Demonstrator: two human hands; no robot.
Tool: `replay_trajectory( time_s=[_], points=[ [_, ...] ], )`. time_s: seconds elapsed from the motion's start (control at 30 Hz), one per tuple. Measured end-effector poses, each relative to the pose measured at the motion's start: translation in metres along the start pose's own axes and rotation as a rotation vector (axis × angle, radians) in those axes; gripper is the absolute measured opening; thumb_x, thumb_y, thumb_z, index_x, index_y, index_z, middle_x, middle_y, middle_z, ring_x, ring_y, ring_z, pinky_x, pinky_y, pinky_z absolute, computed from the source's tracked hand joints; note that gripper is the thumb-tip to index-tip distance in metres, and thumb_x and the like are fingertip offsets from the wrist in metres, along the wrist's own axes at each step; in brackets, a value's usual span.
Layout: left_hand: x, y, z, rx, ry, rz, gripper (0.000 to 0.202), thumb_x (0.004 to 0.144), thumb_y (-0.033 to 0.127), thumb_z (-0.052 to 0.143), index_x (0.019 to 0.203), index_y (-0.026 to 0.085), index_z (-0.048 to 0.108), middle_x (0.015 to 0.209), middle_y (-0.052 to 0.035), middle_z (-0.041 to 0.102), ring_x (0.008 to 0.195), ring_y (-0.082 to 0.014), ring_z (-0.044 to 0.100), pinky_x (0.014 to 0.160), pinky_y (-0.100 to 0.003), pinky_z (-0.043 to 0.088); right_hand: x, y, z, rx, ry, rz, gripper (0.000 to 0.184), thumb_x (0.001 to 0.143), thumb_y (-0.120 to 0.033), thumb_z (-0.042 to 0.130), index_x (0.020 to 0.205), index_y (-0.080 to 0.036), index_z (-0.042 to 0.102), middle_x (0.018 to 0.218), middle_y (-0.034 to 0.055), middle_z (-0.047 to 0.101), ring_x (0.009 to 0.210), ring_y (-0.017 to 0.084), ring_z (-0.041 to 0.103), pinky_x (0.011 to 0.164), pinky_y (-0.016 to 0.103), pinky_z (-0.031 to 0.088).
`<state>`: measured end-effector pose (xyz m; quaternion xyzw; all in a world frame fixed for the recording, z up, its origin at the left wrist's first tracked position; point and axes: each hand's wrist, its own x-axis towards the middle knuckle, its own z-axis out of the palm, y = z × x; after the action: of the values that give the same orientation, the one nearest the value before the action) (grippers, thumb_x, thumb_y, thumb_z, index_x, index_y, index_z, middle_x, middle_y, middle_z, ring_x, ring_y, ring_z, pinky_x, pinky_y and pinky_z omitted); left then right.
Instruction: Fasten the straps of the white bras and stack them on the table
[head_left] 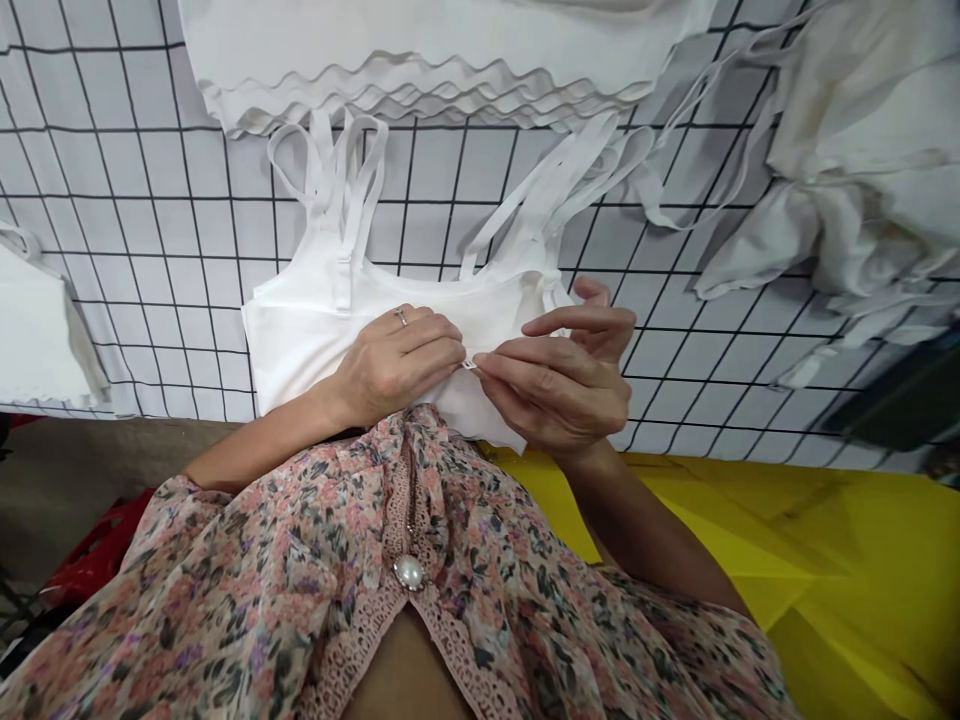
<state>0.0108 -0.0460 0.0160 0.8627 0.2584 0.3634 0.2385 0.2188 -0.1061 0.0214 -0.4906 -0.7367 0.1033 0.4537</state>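
Note:
A white strappy top [315,310] lies flat on a white table with a black grid [150,240], its straps reaching away from me. My left hand [397,362], a ring on one finger, rests on the top with fingers curled, pinching near its lower middle. My right hand [559,375] meets it there, thumb and fingers pinched on a tiny white piece [469,364], perhaps a tag or clasp, too small to name. Both hands touch at that spot.
A stack of folded white garments with wavy edges [420,60] lies at the far side. A loose heap of white cloth and straps [847,170] fills the right. Another white piece [37,330] sits at the left edge. Yellow material [825,560] is below right, something red [97,550] below left.

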Motion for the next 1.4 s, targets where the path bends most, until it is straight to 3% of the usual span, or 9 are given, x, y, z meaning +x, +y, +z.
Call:
replay_trajectory(
  time_s=[0.37,0.47,0.6,0.9,1.4],
  points=[
    [-0.002,0.0,0.0,-0.042,0.038,-0.002,0.015,0.113,0.02,0.06,0.099,0.02,0.067,0.09,-0.0028,0.078,0.083,-0.0145,0.071,0.074,-0.029,0.054,-0.002,-0.002,-0.002,-0.037,-0.043,0.027,0.007,0.098,-0.029,0.077,0.101,-0.035,0.074,0.077,-0.0033,0.073,0.088,0.024,0.067,0.108,0.059,0.056],
    [-0.002,0.0,0.0,-0.032,0.052,0.009,0.015,0.113,0.021,0.061,0.098,0.02,0.067,0.089,-0.003,0.078,0.082,-0.0145,0.071,0.072,-0.029,0.054,0.0,-0.006,-0.003,-0.089,-0.072,0.082,0.01,0.099,-0.025,0.075,0.098,-0.034,0.071,0.076,-0.0021,0.073,0.087,0.024,0.068,0.108,0.058,0.058],
    [-0.002,0.0,0.002,-0.003,0.047,-0.004,0.021,0.115,0.025,0.059,0.095,0.021,0.066,0.087,-0.0015,0.077,0.08,-0.0139,0.071,0.071,-0.029,0.055,-0.001,-0.007,-0.005,-0.12,-0.084,0.148,0.005,0.101,-0.033,0.073,0.098,-0.036,0.07,0.077,-0.0023,0.072,0.087,0.024,0.07,0.105,0.055,0.059],
    [0.003,0.001,0.0,-0.023,0.07,0.012,0.016,0.112,0.015,0.06,0.097,0.02,0.065,0.088,-0.0015,0.078,0.079,-0.0127,0.071,0.072,-0.027,0.055,-0.001,-0.009,0.0,-0.004,0.007,0.059,0.016,0.097,-0.023,0.079,0.108,-0.035,0.078,0.081,-0.0024,0.073,0.094,0.022,0.065,0.117,0.052,0.053],
    [0.003,0.001,0.0,-0.042,0.072,0.014,0.014,0.111,0.015,0.06,0.098,0.02,0.063,0.087,-0.0015,0.078,0.077,-0.013,0.072,0.07,-0.027,0.056,-0.002,-0.004,-0.003,-0.068,0.006,0.014,0.013,0.097,-0.024,0.08,0.104,-0.035,0.078,0.078,-0.001,0.073,0.089,0.024,0.065,0.111,0.056,0.056]
  ],
)
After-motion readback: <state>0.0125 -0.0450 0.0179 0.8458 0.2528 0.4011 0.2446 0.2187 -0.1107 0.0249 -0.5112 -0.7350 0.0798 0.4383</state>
